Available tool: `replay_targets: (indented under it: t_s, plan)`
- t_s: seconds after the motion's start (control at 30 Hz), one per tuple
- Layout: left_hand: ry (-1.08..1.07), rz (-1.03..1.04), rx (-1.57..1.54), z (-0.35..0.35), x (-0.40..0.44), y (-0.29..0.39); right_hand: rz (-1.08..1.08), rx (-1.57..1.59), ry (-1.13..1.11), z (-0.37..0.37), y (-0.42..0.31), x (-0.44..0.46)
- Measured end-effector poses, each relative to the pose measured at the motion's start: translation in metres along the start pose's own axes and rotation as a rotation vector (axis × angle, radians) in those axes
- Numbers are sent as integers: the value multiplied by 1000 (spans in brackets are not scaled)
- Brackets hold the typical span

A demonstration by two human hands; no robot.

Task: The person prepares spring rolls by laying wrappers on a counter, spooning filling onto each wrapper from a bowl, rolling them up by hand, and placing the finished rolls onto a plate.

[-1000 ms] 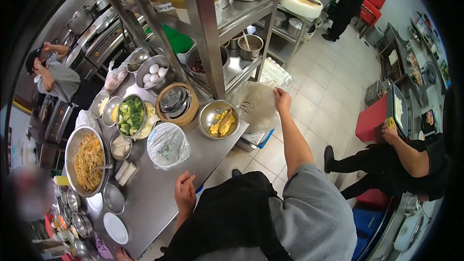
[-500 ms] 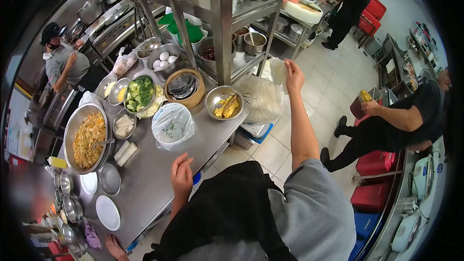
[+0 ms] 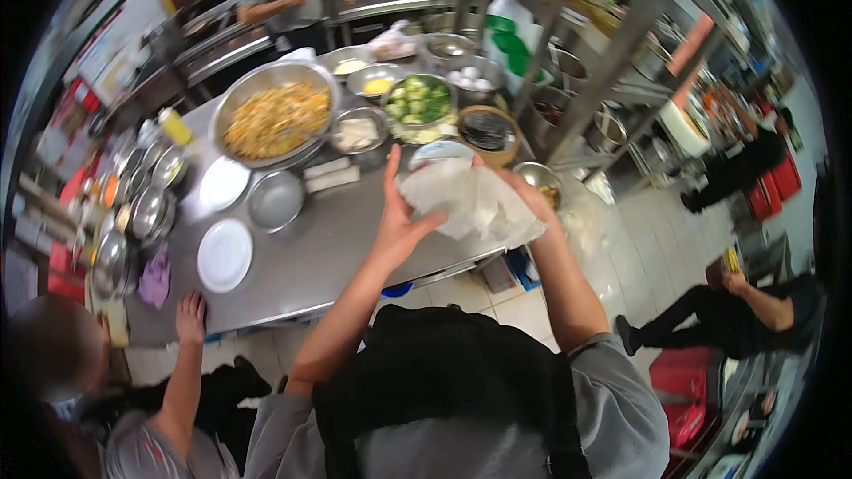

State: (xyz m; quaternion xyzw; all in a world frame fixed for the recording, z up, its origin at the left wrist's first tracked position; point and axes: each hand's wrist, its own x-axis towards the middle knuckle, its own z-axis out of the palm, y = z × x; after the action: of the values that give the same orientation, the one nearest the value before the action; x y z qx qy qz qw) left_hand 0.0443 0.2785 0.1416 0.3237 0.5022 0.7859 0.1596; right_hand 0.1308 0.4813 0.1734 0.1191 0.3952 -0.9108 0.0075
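A crumpled, whitish translucent plastic piece, perhaps a thin bag, is up in front of my chest over the table edge. My right hand grips it from the right, fingers partly hidden behind it. My left hand is at its left edge, fingers stretched upward and thumb spread beside the plastic. Beyond it on the steel table is a bowl lined with clear plastic, partly covered. A metal bowl of yellow food sits partly behind my right forearm, near the large clear plastic bag.
A big bowl of shredded food, a broccoli bowl, a bowl of eggs and white plates occupy the table. A metal shelf post rises at right. A co-worker's hand rests at the front-left edge; others stand behind and right.
My right hand has come from the large bag at the right back to my front, bringing the translucent plastic. My left hand has risen to meet it. The view has turned left.
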Motion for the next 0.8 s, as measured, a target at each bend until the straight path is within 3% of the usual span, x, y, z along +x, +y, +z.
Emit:
replay_targets:
  t_s: [0.07,0.2,0.23,0.33,0.43,0.6,0.73,0.8]
  plan:
    - [58,-142,-58,-30,-8,9,30,76,73,33,46,15]
    - [342,-253,54,-93,-39,13,167,-332,83,33,111,65]
    - [399,-271,67,-104,-47,16,61,-513,134,37,125,62]
    - [512,-359,94,-128,-69,21,-432,-952,-312,59,155,57]
    - [550,-430,9,-150,-87,9,-498,-1119,-475,120,180,40]
    - [601,-412,-238,-181,-102,24,-346,-875,-320,134,229,58]
    - [513,-432,-159,-194,-110,34,-317,-790,-212,122,244,61]
    - [369,-413,26,-201,-115,31,-313,-798,-160,117,237,60]
